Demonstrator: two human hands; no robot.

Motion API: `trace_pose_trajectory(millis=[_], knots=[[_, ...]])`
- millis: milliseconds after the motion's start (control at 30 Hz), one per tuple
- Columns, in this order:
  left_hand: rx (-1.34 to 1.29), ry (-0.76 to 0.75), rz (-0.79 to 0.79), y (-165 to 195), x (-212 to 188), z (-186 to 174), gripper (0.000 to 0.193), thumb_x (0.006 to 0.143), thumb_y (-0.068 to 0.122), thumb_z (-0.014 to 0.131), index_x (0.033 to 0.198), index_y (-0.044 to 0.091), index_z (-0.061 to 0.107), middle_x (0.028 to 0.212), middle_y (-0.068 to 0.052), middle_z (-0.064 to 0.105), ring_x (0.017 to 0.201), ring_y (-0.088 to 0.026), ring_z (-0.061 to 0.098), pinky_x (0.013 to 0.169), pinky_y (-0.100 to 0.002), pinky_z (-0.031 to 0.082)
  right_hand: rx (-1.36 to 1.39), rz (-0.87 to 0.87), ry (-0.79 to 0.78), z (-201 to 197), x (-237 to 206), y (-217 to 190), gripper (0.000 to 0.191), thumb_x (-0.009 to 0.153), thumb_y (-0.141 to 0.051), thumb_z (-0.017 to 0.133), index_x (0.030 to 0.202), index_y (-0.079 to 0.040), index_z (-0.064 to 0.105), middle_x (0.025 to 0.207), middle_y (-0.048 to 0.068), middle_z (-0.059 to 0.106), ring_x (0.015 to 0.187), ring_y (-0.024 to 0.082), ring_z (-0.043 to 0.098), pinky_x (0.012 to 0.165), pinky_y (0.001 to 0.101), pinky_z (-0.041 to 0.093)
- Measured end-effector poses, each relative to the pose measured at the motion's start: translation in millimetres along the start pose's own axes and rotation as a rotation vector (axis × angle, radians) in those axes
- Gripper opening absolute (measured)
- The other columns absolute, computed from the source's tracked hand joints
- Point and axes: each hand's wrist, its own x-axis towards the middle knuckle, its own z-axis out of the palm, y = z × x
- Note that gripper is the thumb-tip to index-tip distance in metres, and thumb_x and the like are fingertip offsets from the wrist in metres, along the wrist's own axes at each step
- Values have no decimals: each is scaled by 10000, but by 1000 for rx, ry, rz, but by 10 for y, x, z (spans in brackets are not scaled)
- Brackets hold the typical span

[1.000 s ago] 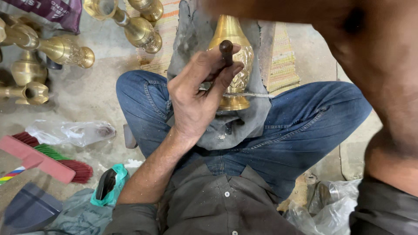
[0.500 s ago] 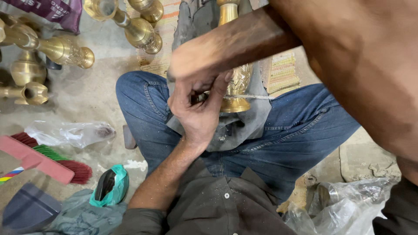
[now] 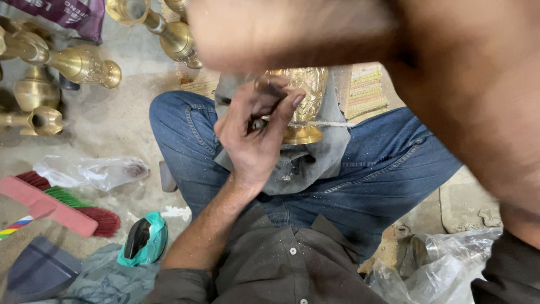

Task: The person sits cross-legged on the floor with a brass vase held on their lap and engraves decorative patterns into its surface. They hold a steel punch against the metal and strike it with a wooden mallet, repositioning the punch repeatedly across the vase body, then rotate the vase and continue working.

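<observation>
- Left hand [image 3: 256, 132]: fingers curled tight around a thin dark punch [image 3: 269, 85], whose blunt top shows above the thumb; its tip is hidden behind the fingers.
- Brass vase [image 3: 301, 104]: lies on a grey cloth [image 3: 320, 160] across the lap, just beyond the left hand, its embossed body pointing away and its round foot nearest the person. The left hand's fingertips rest against it.
- Right hand [image 3: 287, 34]: a blurred mass crossing the top of the view above the vase; the forearm fills the right side. Whether it grips anything cannot be told.
- Blue jeans [image 3: 394, 163]: crossed legs carry the cloth and the vase.
- Other brass vessels [image 3: 84, 65]: several lie on the concrete floor at upper left, well apart from the hands.
- Brushes [image 3: 67, 205]: red and green bristles on a pink handle at lower left, near a clear plastic bag [image 3: 93, 171].
- Teal pouch [image 3: 143, 239]: beside the left elbow.
</observation>
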Motion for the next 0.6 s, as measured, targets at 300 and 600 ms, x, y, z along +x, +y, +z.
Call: trace_pose_trajectory(millis=[300,600], knots=[[-63,-37,-34,-102,-8,-56,176,962,70,826,1106,20,738,939,-66,784,785,-105,764,680,-243,614,-451,-113,-16,-10,-182,20,154,985,-68,742,1108,-85,650,961,39,642,871,164,653,757,282,488],[-5,-133,102,-188,-5,-147,235,934,38,849,1131,47,721,959,-77,765,799,-131,760,680,-269,597,-262,-54,-31,75,-250,57,249,923,-85,798,1127,-96,655,1091,39,660,1057,209,637,923,351,493]])
